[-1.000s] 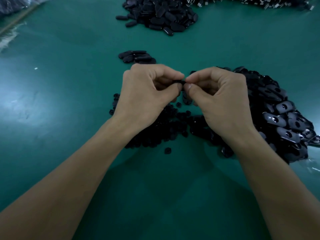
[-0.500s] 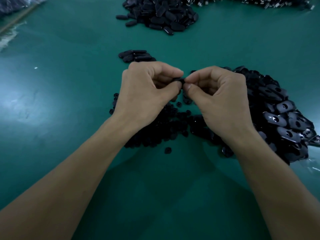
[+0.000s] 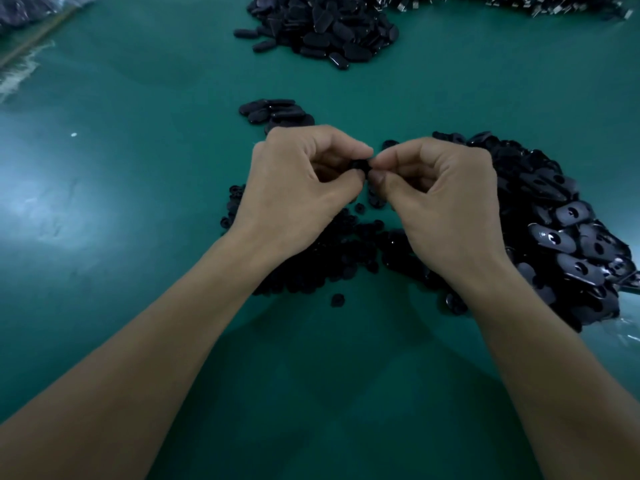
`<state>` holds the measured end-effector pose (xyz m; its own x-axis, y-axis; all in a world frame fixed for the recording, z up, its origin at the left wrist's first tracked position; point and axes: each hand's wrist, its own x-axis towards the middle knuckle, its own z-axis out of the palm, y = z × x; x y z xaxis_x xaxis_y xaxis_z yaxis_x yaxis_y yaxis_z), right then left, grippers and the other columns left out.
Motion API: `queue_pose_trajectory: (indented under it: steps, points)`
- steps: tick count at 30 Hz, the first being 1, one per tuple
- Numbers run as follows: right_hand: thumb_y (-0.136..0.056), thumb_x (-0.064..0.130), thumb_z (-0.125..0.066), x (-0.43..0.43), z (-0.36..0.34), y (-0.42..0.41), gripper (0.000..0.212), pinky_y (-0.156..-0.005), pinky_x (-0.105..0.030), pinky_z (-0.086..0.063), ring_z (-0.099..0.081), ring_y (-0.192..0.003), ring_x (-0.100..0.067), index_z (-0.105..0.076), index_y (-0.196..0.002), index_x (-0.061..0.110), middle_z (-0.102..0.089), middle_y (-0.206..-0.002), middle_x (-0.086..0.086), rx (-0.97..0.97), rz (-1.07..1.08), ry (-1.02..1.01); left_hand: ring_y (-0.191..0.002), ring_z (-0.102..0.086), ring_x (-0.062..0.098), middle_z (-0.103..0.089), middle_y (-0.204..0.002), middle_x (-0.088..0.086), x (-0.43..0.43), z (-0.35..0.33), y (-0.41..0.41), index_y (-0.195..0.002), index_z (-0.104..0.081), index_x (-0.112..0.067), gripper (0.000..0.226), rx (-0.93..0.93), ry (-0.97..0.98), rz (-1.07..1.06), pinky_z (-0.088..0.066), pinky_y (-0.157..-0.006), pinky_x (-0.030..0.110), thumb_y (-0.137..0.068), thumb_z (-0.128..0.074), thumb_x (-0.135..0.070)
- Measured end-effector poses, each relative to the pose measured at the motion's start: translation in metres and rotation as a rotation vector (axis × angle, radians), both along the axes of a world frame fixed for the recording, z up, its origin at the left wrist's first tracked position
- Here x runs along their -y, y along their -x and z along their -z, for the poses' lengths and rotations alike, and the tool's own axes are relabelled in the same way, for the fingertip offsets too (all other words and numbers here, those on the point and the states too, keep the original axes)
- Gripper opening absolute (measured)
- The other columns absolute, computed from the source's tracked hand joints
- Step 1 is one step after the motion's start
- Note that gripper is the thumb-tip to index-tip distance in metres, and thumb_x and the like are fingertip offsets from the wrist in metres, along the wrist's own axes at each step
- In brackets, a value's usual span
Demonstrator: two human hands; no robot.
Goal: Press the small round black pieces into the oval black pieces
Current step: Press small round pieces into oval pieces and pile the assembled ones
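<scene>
I see a small black piece (image 3: pixel 360 165) pinched over the green table (image 3: pixel 138 237); I cannot tell whether it is round or oval. My left hand (image 3: pixel 298 192) and right hand (image 3: pixel 443 206) both grip it narrowly with curled fingers, tips nearly meeting. Round pieces (image 3: pixel 332 254) lie beneath, and oval pieces (image 3: pixel 571 237) are heaped to the right.

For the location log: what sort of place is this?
Likely a factory assembly bench: green table, heaps of oval black pieces and small round black pieces, left hand and right hand pinching one piece.
</scene>
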<state>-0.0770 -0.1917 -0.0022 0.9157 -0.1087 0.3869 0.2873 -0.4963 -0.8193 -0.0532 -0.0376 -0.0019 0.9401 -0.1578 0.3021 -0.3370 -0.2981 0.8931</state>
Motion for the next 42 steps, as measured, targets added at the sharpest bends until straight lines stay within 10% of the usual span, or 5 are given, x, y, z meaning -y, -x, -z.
queue_pose_trajectory:
  steps: [10,18,25,42]
  points:
    - [-0.092,0.007,-0.066,-0.008,-0.001,0.006,0.02,-0.075,-0.013,-0.055,-0.069,-0.084,0.006,-0.07,-0.103,0.023,-0.068,-0.079,0.025,0.026,0.043,0.084,-0.077,-0.071,-0.003,-0.075,-0.084,-0.015,0.003,-0.001,0.003,-0.098,-0.077,-0.021,0.02,0.075,-0.088,-0.053,-0.056,-0.076,0.016,-0.083,-0.076,-0.007]
    - [-0.096,0.004,-0.058,-0.007,-0.001,0.009,0.025,-0.061,-0.038,-0.055,-0.071,-0.071,-0.024,-0.063,-0.113,0.022,-0.074,-0.082,0.006,0.021,-0.087,0.129,-0.074,-0.07,0.005,-0.073,-0.081,-0.012,0.001,-0.002,0.001,-0.097,-0.075,-0.02,0.016,0.146,-0.197,-0.12,-0.057,-0.075,0.024,-0.086,-0.07,-0.01]
    - [-0.094,0.017,-0.067,0.001,0.002,0.001,0.028,-0.085,-0.013,-0.05,-0.066,-0.091,-0.001,-0.07,-0.122,0.02,-0.068,-0.097,0.011,0.061,0.02,0.153,-0.068,-0.067,0.0,-0.071,-0.075,-0.016,0.0,-0.003,-0.002,-0.087,-0.068,-0.032,0.021,0.052,-0.083,-0.062,-0.057,-0.073,0.022,-0.086,-0.07,-0.012]
    - [-0.086,0.015,-0.078,0.014,-0.001,-0.004,0.016,-0.06,-0.012,-0.048,-0.068,-0.063,-0.005,-0.073,-0.085,0.029,-0.074,-0.071,0.012,-0.088,-0.144,-0.156,-0.065,-0.074,0.014,-0.076,-0.077,0.001,-0.005,-0.009,-0.003,-0.09,-0.072,-0.02,0.019,-0.173,0.096,0.034,-0.059,-0.068,0.022,-0.086,-0.078,-0.002]
